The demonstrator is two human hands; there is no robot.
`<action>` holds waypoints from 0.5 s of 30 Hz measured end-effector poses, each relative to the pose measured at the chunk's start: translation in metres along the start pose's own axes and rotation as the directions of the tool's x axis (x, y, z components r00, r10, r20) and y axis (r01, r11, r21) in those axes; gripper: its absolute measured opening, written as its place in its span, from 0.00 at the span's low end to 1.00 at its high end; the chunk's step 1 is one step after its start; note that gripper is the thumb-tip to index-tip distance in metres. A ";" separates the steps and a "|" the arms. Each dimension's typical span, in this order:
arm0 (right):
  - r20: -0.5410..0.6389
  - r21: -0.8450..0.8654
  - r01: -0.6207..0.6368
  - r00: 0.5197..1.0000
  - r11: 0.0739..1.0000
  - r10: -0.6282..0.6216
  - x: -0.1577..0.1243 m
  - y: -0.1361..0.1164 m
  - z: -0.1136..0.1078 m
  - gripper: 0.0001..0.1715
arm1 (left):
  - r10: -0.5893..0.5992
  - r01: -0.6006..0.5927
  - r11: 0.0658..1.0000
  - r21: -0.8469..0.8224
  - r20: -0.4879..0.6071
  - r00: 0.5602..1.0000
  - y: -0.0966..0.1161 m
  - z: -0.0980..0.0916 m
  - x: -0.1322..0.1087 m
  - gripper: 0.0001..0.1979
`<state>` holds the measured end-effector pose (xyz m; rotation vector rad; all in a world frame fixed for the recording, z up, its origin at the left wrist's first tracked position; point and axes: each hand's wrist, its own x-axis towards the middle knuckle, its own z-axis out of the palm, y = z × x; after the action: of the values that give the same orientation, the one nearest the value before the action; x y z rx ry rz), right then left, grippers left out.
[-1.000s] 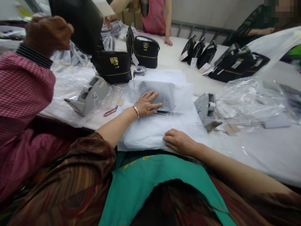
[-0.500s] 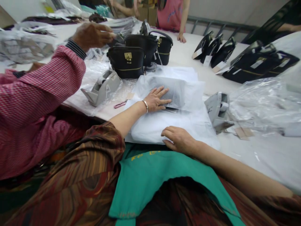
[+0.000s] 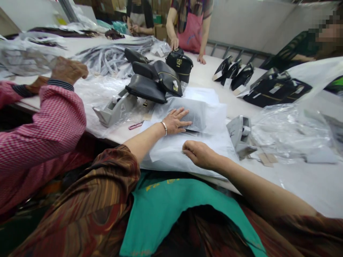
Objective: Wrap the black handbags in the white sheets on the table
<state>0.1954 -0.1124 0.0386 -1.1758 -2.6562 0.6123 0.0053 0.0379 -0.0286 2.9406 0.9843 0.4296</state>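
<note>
My left hand (image 3: 176, 121) lies flat with spread fingers on a dark, flat-looking item (image 3: 197, 116) that shows through thin white tissue paper (image 3: 217, 117). More white sheets lie beneath it. Over the front part of the paper, my right hand (image 3: 199, 152) is closed, its fingertips drawn together against the thumb. Whether it pinches a paper edge is hidden. Just beyond my left hand, several black handbags (image 3: 146, 87) lie tipped over one another. A black handbag with a gold clasp (image 3: 182, 67) stands upright behind them, a co-worker's hand (image 3: 174, 43) at its top.
Grey tape dispensers stand left (image 3: 115, 109) and right (image 3: 241, 135) of the paper. Pink snips (image 3: 135, 125) lie at left. A co-worker in a checked sleeve (image 3: 59, 121) works close by on the left. Tagged black bags (image 3: 270, 89) and clear plastic bags (image 3: 286, 125) occupy the right side.
My right hand's fingers have closed; my left hand stays on the wrapped item. Handbags that stood upright now lie tipped over. The left co-worker's hand has drawn back leftward.
</note>
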 end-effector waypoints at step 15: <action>0.147 -0.440 0.243 0.969 0.864 -0.198 0.013 0.002 -0.037 0.08 | -0.001 0.001 0.999 0.037 -0.001 1.000 0.000 -0.006 -0.004 0.26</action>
<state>0.1998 -0.0910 0.0707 -0.9245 -3.0626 -0.0034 0.0012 0.0350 -0.0242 2.9726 1.0054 0.4179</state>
